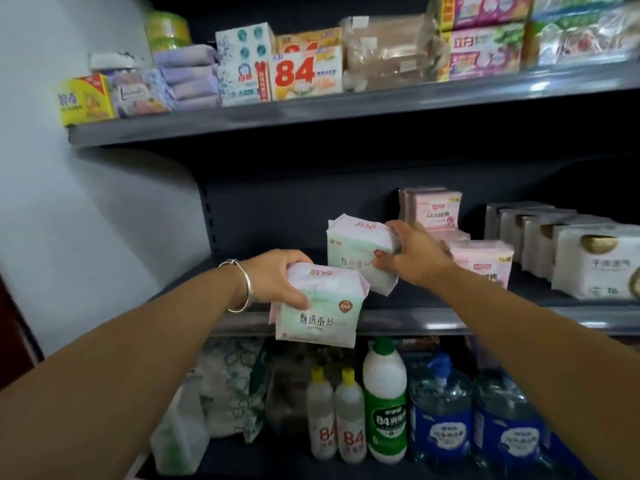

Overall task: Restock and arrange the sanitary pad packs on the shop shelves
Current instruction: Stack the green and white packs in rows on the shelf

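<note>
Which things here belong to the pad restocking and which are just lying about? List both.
Job:
- green-and-white pad pack, held by left hand
- second green-and-white pad pack, held by right hand
- pink pad packs
- middle shelf

Lying about:
- 84 disinfectant bottles
- blue water jugs
- 84 soap box

The pad pack (317, 315) gripped by the left hand (277, 278) reads "甄选蚕丝". Above the hands, a white box (306, 76) shows a red "84". Below them, two small bottles (337, 434) carry "84", and the green-labelled bottle (385, 410) beside them "84". Right of the right hand (415, 258), a pink pack (437, 209) reads "100%".
</note>
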